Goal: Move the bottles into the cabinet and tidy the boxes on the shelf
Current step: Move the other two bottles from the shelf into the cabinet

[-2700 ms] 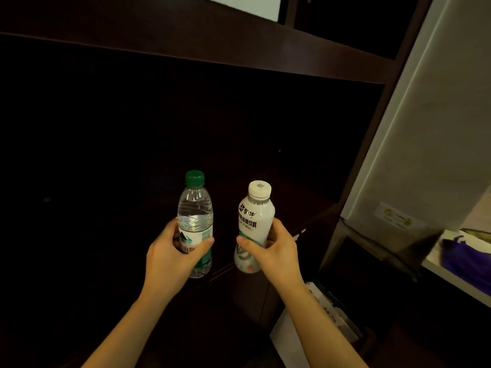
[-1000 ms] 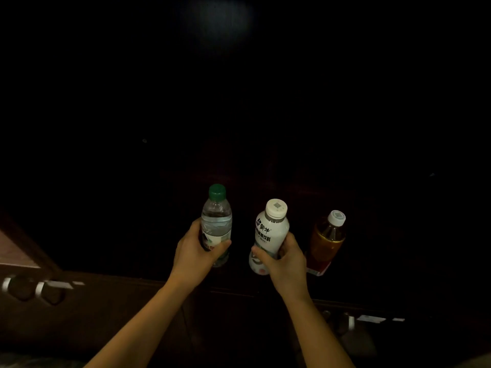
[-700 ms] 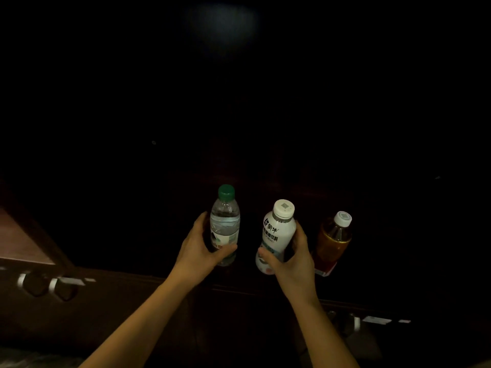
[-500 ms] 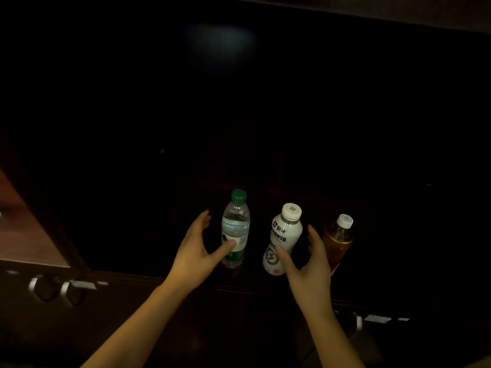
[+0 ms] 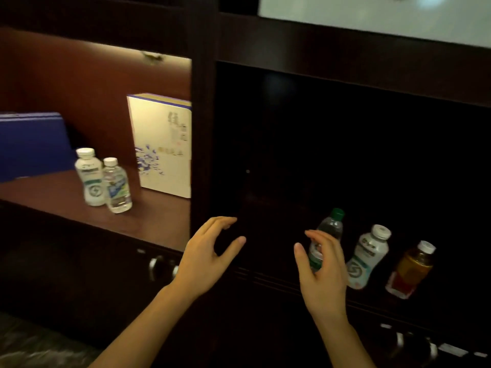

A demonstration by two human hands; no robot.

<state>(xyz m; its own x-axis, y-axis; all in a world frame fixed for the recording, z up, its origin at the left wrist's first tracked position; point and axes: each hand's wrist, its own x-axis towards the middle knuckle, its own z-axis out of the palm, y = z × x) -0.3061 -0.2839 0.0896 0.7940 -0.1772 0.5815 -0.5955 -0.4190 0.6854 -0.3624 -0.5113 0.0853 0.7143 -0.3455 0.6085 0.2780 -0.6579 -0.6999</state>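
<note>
Three bottles stand in the dark cabinet compartment on the right: a clear green-capped water bottle (image 5: 329,232), a white bottle (image 5: 368,257) and an amber tea bottle (image 5: 410,269). My right hand (image 5: 322,272) is open in front of the water bottle, partly hiding it. Further left, my left hand (image 5: 210,254) hovers open and empty at the cabinet's front edge. On the lit shelf to the left stand a white bottle (image 5: 90,176) and a small clear bottle (image 5: 117,185), with a cream box (image 5: 162,144) upright and a blue box (image 5: 32,144) behind.
A dark vertical divider (image 5: 203,128) separates the lit shelf from the cabinet compartment. Metal knobs (image 5: 159,266) sit on the doors below the shelf, and more knobs (image 5: 414,343) at the lower right. A pale panel (image 5: 372,11) shows at the top right.
Both hands have let go of the water bottle and the white bottle, which now stand in the cabinet. The hands have drawn back leftward, and the view has swung left onto the lit shelf.
</note>
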